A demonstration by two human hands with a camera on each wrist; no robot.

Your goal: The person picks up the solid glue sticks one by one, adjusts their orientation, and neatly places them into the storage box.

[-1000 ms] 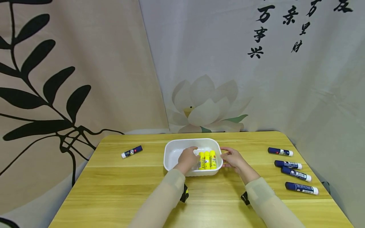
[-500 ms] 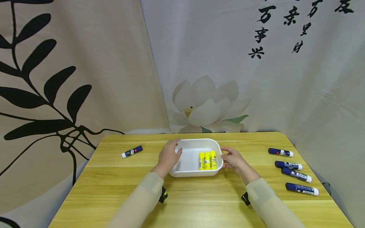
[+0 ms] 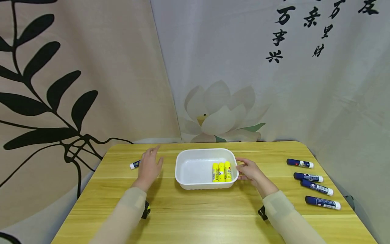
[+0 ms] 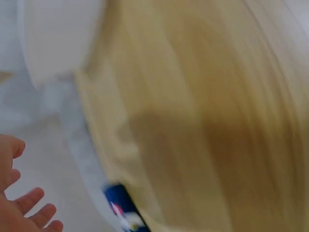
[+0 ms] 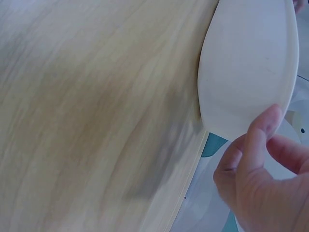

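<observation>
One wooden worktop (image 3: pixel 201 217) stands before printed cloth (image 3: pixel 228 67); your left grip (image 3: pixel 149 169) hangs splayed near the blue tube (image 3: pixel 135 164) at left, your right grip (image 3: pixel 250 171) holding the white tray (image 3: pixel 196 169) by its right end.

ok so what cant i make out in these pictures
- Head view: one end of the lone blue stick, hidden by the left hand.
- Head view: fine print on the yellow sticks, too small to read.
- Left wrist view: the lone blue stick's label, blurred, and its lower end, cut off by the bottom edge.
- Right wrist view: the white tray's contents, hidden by its wall.
</observation>
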